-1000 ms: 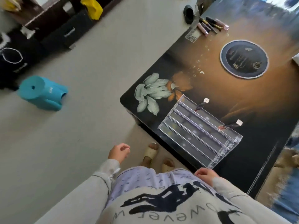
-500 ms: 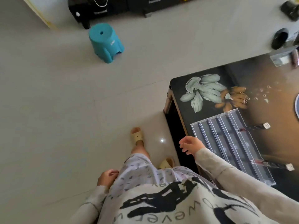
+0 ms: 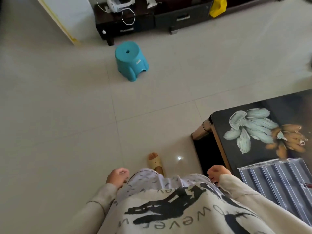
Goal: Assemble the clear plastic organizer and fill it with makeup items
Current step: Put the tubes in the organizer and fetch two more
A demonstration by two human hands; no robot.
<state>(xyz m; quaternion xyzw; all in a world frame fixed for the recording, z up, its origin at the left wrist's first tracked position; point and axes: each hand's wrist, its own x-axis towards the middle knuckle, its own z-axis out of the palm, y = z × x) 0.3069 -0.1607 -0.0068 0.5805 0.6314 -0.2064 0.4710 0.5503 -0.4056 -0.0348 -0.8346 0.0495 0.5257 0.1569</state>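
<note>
The clear plastic organizer (image 3: 276,181) lies flat on the dark table (image 3: 224,125) at the lower right, its ridged channels running away from me, partly cut off by the frame edge. A small dark makeup item (image 3: 307,186) lies in it at the right edge. My left hand (image 3: 117,178) hangs by my hip with loosely curled fingers and holds nothing. My right hand (image 3: 217,173) hangs beside the table's near corner, also loosely curled and holding nothing, a little left of the organizer.
A teal plastic stool (image 3: 130,60) stands on the tiled floor ahead. A dark low cabinet (image 3: 152,22) with a white cable and a yellow bag (image 3: 217,6) lines the far wall. One sandalled foot (image 3: 155,163) shows below me.
The view has swung left, away from the table, so most of the table and the makeup items have left the frame. My right hand has dropped back from the organizer's corner.
</note>
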